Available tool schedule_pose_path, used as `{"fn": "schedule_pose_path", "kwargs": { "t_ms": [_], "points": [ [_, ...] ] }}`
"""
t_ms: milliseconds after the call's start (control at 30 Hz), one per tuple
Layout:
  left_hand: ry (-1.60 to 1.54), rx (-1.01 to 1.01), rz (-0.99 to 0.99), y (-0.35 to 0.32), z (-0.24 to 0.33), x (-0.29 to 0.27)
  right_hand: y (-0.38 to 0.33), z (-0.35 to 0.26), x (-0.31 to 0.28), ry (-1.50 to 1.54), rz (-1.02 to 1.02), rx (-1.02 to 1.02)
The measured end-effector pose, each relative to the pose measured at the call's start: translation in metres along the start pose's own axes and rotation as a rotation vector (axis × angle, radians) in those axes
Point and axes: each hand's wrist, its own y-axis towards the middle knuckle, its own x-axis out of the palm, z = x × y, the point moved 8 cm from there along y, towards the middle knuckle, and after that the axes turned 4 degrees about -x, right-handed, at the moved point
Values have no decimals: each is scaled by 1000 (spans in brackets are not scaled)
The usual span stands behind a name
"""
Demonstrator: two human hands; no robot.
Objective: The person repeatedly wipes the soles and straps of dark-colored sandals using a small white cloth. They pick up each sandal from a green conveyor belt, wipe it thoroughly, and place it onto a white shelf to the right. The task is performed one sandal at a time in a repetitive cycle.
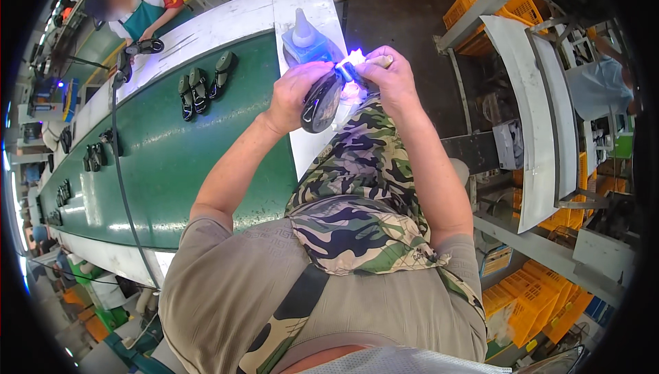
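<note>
My left hand [295, 92] is closed round a glossy black shoe [320, 109], its toe pointing toward me and its sole partly showing. At the shoe's far end, my right hand [390, 80] is closed in a pinch beside a bright blue-violet glow. A small pale piece [382, 62] shows at its fingers; I cannot make out what it is. Just beyond my left hand stands a bluish bottle with a white cone nozzle [302, 34], on the white ledge [309, 146]. My camouflage apron [364, 230] lies below the shoe.
A green conveyor belt [226, 140] on my left carries several black shoes [199, 89]. Across it, a person [147, 6] handles dark shoes [145, 47]. Orange crates [535, 298] and a white-topped rack [528, 127] stand on my right. A dark cable [123, 188] hangs over the belt.
</note>
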Motion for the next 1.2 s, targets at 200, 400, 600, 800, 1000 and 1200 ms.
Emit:
{"fn": "schedule_pose_path", "kwargs": {
  "t_ms": [200, 400, 600, 800, 1000, 1200],
  "points": [
    [46, -131, -187, 12, 0, 27, -10, -37, -12, -1, -45, -22],
    [-31, -338, -520, 21, -4, 52, -10, -71, -23, -287, -51, -159],
    [-236, -568, -913, 6, -21, 73, -12, -88, -24, -490, -39, -312],
    [-567, -754, -1019, -9, -26, 84, -19, -93, -12, -598, -65, -535],
    [-872, -947, -960, -14, -20, 85, -28, -76, -5, -601, -191, -490],
    [-1024, -1087, -866, -28, -36, 95, -36, -53, -11, -539, -204, -412]
  ]
}}
